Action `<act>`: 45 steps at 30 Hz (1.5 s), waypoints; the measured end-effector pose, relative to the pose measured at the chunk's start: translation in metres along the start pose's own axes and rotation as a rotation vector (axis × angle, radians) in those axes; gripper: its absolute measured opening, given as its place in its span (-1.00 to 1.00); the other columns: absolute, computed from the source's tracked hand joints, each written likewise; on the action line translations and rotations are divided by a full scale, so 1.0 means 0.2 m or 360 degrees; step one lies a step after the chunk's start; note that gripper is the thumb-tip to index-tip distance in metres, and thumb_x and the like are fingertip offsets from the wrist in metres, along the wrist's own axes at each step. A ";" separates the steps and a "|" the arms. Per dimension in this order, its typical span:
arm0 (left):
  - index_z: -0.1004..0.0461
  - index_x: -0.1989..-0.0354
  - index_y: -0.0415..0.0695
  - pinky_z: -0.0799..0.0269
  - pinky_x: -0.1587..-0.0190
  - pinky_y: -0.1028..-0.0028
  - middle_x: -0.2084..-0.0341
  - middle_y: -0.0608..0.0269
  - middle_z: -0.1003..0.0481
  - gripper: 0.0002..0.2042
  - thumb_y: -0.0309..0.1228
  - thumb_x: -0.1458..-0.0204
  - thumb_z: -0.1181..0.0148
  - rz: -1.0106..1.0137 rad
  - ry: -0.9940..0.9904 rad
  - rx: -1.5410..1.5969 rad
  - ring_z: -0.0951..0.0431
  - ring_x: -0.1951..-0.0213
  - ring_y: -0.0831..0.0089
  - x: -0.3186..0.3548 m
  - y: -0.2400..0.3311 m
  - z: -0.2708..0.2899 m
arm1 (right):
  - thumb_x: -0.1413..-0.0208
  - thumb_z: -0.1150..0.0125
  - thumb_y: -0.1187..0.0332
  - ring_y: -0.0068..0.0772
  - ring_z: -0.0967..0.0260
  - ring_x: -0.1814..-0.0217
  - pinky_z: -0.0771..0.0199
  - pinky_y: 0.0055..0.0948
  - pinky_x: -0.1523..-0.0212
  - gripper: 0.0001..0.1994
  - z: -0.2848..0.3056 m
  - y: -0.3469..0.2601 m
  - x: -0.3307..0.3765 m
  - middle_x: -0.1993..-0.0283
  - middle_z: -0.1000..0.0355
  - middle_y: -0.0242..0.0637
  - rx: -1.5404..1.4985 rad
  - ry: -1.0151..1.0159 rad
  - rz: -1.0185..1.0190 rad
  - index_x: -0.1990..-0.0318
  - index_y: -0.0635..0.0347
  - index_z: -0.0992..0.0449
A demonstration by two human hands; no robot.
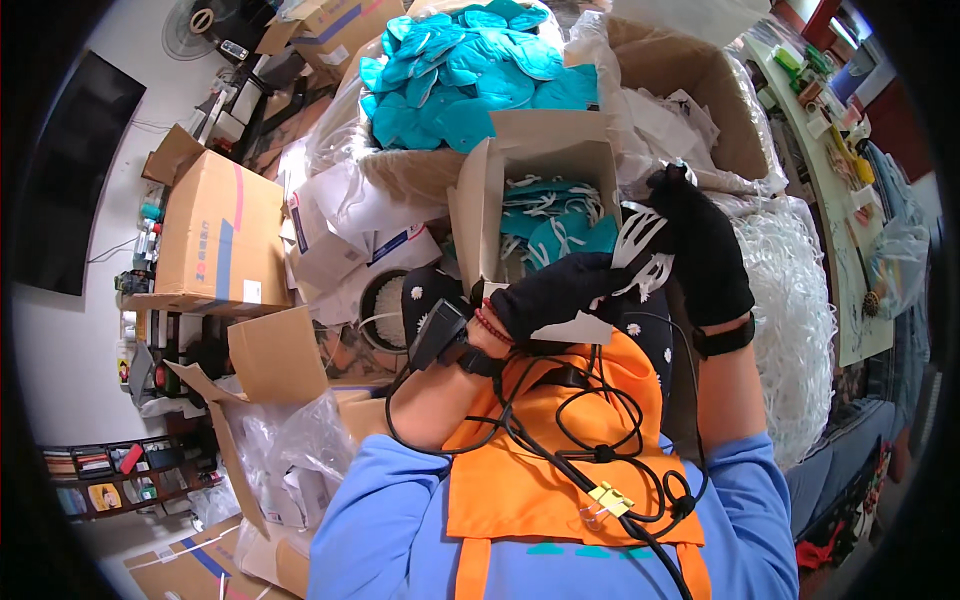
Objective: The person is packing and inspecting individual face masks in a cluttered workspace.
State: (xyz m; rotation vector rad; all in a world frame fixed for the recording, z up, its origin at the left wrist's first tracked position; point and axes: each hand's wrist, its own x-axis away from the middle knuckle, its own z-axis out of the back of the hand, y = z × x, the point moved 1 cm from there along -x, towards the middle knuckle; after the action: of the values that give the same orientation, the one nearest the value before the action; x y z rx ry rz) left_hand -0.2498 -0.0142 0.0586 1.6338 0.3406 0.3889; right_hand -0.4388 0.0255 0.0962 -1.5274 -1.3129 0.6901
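Note:
In front of my chest a bundle of white straps stretches between my two black-gloved hands. My left hand is closed on its lower end, at the near side of an open carton. My right hand is raised beside the carton's right wall, fingers pinched together at the bundle's upper end; the exact fingertip contact is hidden. Inside the carton lie teal fabric pieces with white straps attached. Farther off, a lined box holds a heap of flat, rounded teal pieces.
A large mass of white strap loops sits at my right. Behind it stands a plastic-lined box. Cardboard boxes and a bucket are on my left. Black cables hang across my orange apron.

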 end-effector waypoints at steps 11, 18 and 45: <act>-0.42 0.02 -0.18 -0.43 0.30 0.56 0.43 0.32 -0.47 -0.70 -0.34 -0.11 -0.09 0.0244 0.0010 0.0394 -0.49 0.41 0.58 0.00 0.00 -0.04 | -0.21 0.04 0.26 -0.55 -0.37 0.09 -0.40 -0.60 0.22 -0.71 0.08 0.05 -0.06 0.11 -0.45 -0.37 -0.0113 -0.0215 -0.0032 0.01 0.19 -0.46; -0.44 0.13 -0.23 -0.42 0.31 0.56 0.44 0.30 -0.49 -0.77 -0.36 -0.10 -0.07 0.0278 -0.0006 0.0523 -0.49 0.43 0.54 0.00 -0.04 -0.06 | -0.20 0.04 0.30 -0.51 -0.37 0.01 -0.40 -0.59 0.16 -0.68 0.04 0.03 -0.02 0.05 -0.43 -0.34 0.0124 -0.0089 0.0034 -0.06 0.21 -0.40; -0.39 0.00 -0.15 -0.44 0.06 0.47 0.21 0.18 -0.47 -0.63 -0.58 0.05 -0.20 -0.0098 0.0246 0.0460 -0.47 0.11 0.38 -0.11 -0.21 -0.01 | 0.08 0.03 0.62 -0.38 -0.36 0.22 -0.33 -0.41 -0.05 -0.77 0.22 -0.02 0.00 0.35 -0.36 -0.35 0.1876 -0.0158 0.1145 0.24 0.24 -0.45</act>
State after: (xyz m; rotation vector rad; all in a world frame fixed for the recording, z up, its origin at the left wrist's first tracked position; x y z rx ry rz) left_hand -0.2693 -0.0177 0.0166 1.8739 0.5842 0.4358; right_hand -0.4789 0.0380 0.0846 -0.8952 -0.1751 1.6277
